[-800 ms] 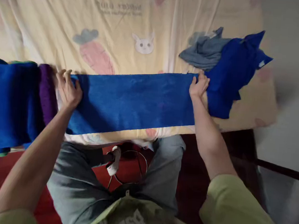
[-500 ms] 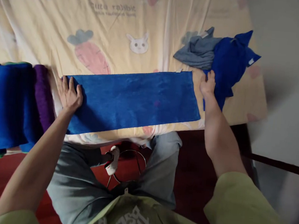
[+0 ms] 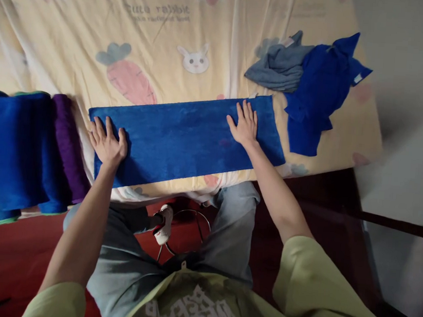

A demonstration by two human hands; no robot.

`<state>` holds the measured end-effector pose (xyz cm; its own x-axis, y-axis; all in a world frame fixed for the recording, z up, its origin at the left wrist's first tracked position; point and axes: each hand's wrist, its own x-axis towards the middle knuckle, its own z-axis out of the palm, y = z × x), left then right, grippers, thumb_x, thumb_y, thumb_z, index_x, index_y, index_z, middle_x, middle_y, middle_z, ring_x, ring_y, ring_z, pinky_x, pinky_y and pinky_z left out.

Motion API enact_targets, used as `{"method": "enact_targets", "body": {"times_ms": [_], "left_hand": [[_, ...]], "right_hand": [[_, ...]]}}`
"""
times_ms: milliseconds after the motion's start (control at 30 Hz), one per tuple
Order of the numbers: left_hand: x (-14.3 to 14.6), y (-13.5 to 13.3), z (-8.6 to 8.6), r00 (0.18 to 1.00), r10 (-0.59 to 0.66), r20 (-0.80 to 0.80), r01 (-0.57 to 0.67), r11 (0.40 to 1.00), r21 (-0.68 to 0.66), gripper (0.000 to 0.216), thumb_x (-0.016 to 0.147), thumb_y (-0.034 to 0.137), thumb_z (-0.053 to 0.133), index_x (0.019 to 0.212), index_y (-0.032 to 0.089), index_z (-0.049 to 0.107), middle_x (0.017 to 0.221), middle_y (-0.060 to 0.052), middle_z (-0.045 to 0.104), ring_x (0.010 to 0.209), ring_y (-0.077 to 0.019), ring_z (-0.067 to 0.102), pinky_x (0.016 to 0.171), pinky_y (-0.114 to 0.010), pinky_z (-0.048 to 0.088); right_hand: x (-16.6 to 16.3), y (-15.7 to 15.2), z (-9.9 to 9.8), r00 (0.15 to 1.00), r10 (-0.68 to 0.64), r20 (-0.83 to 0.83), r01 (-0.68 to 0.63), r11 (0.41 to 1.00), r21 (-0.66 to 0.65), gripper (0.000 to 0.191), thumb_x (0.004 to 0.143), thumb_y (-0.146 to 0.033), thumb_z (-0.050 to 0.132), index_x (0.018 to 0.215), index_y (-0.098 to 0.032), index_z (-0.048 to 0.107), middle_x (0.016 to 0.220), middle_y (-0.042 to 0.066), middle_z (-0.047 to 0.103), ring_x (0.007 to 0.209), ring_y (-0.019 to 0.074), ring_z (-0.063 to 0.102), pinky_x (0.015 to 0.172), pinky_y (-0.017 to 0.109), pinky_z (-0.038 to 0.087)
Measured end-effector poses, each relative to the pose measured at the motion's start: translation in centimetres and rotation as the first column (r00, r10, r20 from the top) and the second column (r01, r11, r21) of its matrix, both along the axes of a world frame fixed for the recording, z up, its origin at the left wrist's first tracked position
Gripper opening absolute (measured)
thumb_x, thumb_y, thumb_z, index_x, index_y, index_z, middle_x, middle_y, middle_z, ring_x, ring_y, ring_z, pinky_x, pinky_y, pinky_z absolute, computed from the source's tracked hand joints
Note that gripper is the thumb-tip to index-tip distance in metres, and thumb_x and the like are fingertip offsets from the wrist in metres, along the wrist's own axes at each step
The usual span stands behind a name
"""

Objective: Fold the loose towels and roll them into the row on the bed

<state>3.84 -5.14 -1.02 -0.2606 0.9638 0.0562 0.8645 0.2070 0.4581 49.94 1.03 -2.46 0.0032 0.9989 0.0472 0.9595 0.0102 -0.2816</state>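
- Yellow printed sheet (image 3: 225, 30) covered the bed-like surface; carrot, rabbit and lettering prints showed.
- Red floor (image 3: 6, 254) showed below the near edge.
- Blue towel (image 3: 183, 139) lay spread as a long flat strip along the sheet's near edge, in front of the person, between the side piles.
- Folded blue towels (image 3: 18, 148) sat in a row at far left, green edging visible.
- Crumpled blue cloth (image 3: 315, 93) lay just beyond the towel's right end, white tag on one corner.
- Grey-blue cloth (image 3: 277, 68) was bunched against the crumpled one's left side.
- Purple roll-like towel (image 3: 69, 147) stood between the folded row and the strip.
- Left hand (image 3: 109, 143): palm down near the strip's left end, fingers spread wide, gripping nothing.
- Right hand (image 3: 245, 124): palm down toward the right end, fingers fanned, gripping nothing.
- White shoe (image 3: 164, 225) showed between the person's legs.
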Motion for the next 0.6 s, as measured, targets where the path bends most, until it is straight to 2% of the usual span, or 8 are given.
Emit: {"method": "enact_targets", "body": {"times_ms": [167,300,467,600], "left_hand": [[0.2,0.2,-0.2,1.000,-0.001,0.031,0.001,1.000,0.025,0.068,0.105,0.042,0.044,0.157,0.002,0.024,0.171,-0.016,0.008,0.157,-0.0332,-0.002,0.124,-0.065,-0.006],[0.0,0.3,-0.3,1.000,0.013,0.000,-0.013,0.999,0.033,0.071,0.103,0.044,0.047,0.157,0.003,0.026,0.170,-0.018,0.010,0.157,-0.0339,0.002,0.125,-0.062,-0.004],[0.3,-3.1,0.4,0.999,-0.004,0.045,0.003,1.000,0.005,0.066,0.100,0.044,0.045,0.159,0.017,0.031,0.172,-0.009,0.007,0.159,-0.0302,-0.003,0.128,-0.056,-0.005],[0.9,-6.4,0.8,0.999,0.033,0.037,-0.034,0.999,0.013,0.064,0.100,0.041,0.040,0.159,0.017,0.033,0.171,-0.009,0.012,0.159,-0.0282,0.001,0.129,-0.054,-0.003]], "right_hand": [[3.7,2.4,-1.1,0.991,-0.131,0.017,0.131,0.991,0.019,0.070,0.104,-0.055,0.023,0.161,-0.013,0.026,0.168,0.017,0.023,0.157,0.0307,0.016,0.123,0.065,0.013],[4.3,2.5,-1.1,0.989,-0.147,0.036,0.146,0.989,0.017,0.072,0.104,-0.056,0.019,0.162,-0.014,0.023,0.169,0.016,0.019,0.158,0.0307,0.012,0.123,0.066,0.013],[4.0,-2.6,0.4,0.988,-0.067,0.137,0.075,0.996,-0.057,0.071,0.104,-0.053,0.020,0.163,-0.012,0.020,0.170,0.016,0.015,0.159,0.0308,0.008,0.124,0.063,0.015],[4.2,-6.6,0.5,0.990,-0.039,0.135,0.046,0.998,-0.050,0.067,0.105,-0.046,0.020,0.163,-0.013,0.020,0.170,0.014,0.018,0.158,0.0283,0.013,0.125,0.059,0.017]]}}
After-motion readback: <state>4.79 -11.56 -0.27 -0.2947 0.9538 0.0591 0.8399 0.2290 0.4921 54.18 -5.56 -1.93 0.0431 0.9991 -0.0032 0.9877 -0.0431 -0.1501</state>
